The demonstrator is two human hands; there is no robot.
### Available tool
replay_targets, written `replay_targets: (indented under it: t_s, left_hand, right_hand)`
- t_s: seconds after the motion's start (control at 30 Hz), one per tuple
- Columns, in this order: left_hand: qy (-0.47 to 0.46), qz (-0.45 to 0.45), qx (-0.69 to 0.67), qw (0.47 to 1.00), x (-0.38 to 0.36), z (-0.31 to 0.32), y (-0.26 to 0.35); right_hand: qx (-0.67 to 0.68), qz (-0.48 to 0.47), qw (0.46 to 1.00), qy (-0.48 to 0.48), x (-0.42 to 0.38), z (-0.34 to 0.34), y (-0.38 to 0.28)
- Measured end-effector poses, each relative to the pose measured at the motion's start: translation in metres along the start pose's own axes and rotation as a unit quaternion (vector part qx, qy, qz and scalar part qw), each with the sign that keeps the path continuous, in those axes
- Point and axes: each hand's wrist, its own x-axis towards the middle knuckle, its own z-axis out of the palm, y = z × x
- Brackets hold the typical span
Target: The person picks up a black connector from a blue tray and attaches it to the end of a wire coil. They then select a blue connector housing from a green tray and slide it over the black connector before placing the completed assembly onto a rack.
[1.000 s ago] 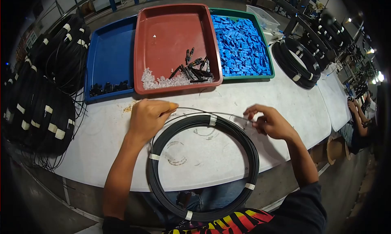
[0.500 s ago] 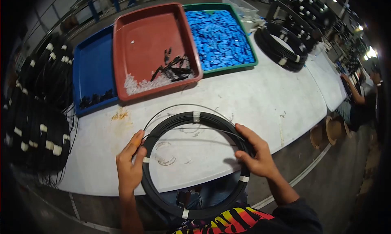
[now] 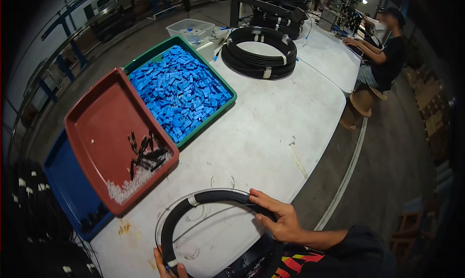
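A black cable coil (image 3: 213, 198) bound with white tape bands lies at the near edge of the white table (image 3: 271, 118). My right hand (image 3: 277, 219) grips the coil's right side, thumb over the top. At the bottom edge of the view, my left hand (image 3: 169, 267) holds the coil's lower left part at a tape band; only its fingertips show. A thin loose cable end loops out along the coil's upper left.
A red tray (image 3: 97, 128) holds black and clear small parts. A green tray (image 3: 227, 101) is full of blue parts, and a blue tray (image 3: 58, 181) sits left. Another coil stack (image 3: 261, 53) lies far back. Coils (image 3: 29, 215) pile at left. A person (image 3: 382, 50) sits at right.
The view has swung to the right, so trays now sit at upper left. Both hands have stayed on the coil, which has shifted toward the bottom of the view.
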Motion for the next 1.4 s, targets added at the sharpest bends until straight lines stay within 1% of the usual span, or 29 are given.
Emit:
replay_targets:
  t_s: [0.03,0.07,0.1,0.17,0.2,0.23,0.27,0.3,0.37,0.4,0.43,0.47,0.5,0.57,0.6,0.63,0.7,0.77,0.83,0.87,0.9,0.97,1.1,1.17,1.3,1.4]
  left_hand:
    - [0.007,-0.024,-0.001,1.0,0.0,0.004,0.006]
    - [0.004,-0.026,-0.011,1.0,0.001,0.007,0.006]
    - [0.019,-0.126,-0.043,0.991,0.002,0.014,0.03]
    - [0.005,-0.079,-0.054,0.995,0.011,0.023,0.04]
    - [0.002,-0.08,-0.053,0.995,0.022,0.027,0.047]
    - [-0.029,-0.053,-0.064,0.996,0.033,0.033,0.054]
    - [-0.061,-0.028,-0.073,0.995,0.044,0.037,0.063]
    - [-0.066,-0.03,-0.069,0.995,0.057,0.043,0.078]
    - [-0.123,0.062,-0.028,0.99,0.094,0.068,0.117]
    - [-0.125,0.062,-0.026,0.99,0.111,0.084,0.136]
    - [-0.141,0.053,-0.061,0.987,0.131,0.103,0.152]
    - [-0.157,0.046,-0.096,0.982,0.15,0.124,0.167]
    - [-0.167,0.052,-0.102,0.979,0.167,0.145,0.177]
    - [-0.193,0.104,-0.088,0.972,0.203,0.195,0.21]
    - [-0.193,0.105,-0.105,0.97,0.222,0.223,0.22]
    - [-0.192,0.104,-0.123,0.968,0.24,0.25,0.23]
    - [-0.218,0.084,-0.09,0.968,0.275,0.299,0.255]
    - [-0.204,0.157,-0.054,0.965,0.312,0.35,0.261]
    - [-0.226,0.109,-0.045,0.967,0.344,0.392,0.266]
    - [-0.221,0.14,-0.085,0.962,0.361,0.415,0.253]
    - [-0.218,0.153,-0.058,0.962,0.378,0.433,0.248]
    - [-0.212,0.151,-0.029,0.965,0.399,0.461,0.243]
    - [-0.212,0.148,-0.026,0.966,0.428,0.5,0.22]
    - [-0.202,0.185,-0.004,0.962,0.441,0.513,0.212]
    - [-0.204,0.171,-0.011,0.964,0.457,0.53,0.215]
    - [-0.21,0.184,-0.011,0.96,0.465,0.537,0.211]
  right_hand:
    - [-0.006,0.003,1.0,0.005,0.002,-0.003,-0.002]
    - [-0.013,0.007,1.0,0.008,0.005,-0.007,-0.005]
    - [-0.015,0.014,1.0,0.01,0.008,-0.012,-0.011]
    - [-0.029,0.028,0.998,0.044,0.014,-0.025,-0.026]
    - [-0.03,0.033,0.997,0.063,0.018,-0.032,-0.035]
    - [-0.029,0.034,0.997,0.066,0.026,-0.039,-0.046]
    - [-0.029,0.032,0.994,0.096,0.035,-0.047,-0.06]
    - [-0.028,0.03,0.991,0.126,0.044,-0.055,-0.075]
    - [-0.024,0.031,0.99,0.137,0.069,-0.078,-0.099]
    - [-0.022,0.031,0.985,0.168,0.083,-0.09,-0.111]
    - [-0.019,0.029,0.979,0.199,0.098,-0.104,-0.122]
    - [0.002,0.037,0.976,0.216,0.115,-0.12,-0.131]
    - [-0.015,0.026,0.973,0.23,0.134,-0.137,-0.141]
    - [-0.012,0.005,0.966,0.259,0.173,-0.172,-0.155]
    - [0.0,0.0,0.961,0.278,0.194,-0.188,-0.159]
    - [-0.015,-0.011,0.958,0.287,0.214,-0.206,-0.157]
    - [-0.043,-0.028,0.951,0.306,0.254,-0.239,-0.15]
    - [-0.054,-0.051,0.944,0.321,0.297,-0.267,-0.132]
    - [-0.046,-0.067,0.939,0.335,0.34,-0.288,-0.106]
    - [-0.045,-0.066,0.939,0.334,0.36,-0.297,-0.095]
    - [-0.054,-0.066,0.937,0.34,0.379,-0.304,-0.085]
    - [-0.061,-0.063,0.936,0.341,0.41,-0.316,-0.062]
    - [-0.051,-0.053,0.933,0.353,0.451,-0.33,-0.025]
    - [-0.087,-0.043,0.932,0.348,0.462,-0.336,-0.015]
    - [-0.087,-0.019,0.931,0.353,0.48,-0.342,-0.015]
    - [-0.096,-0.012,0.929,0.357,0.486,-0.343,-0.007]
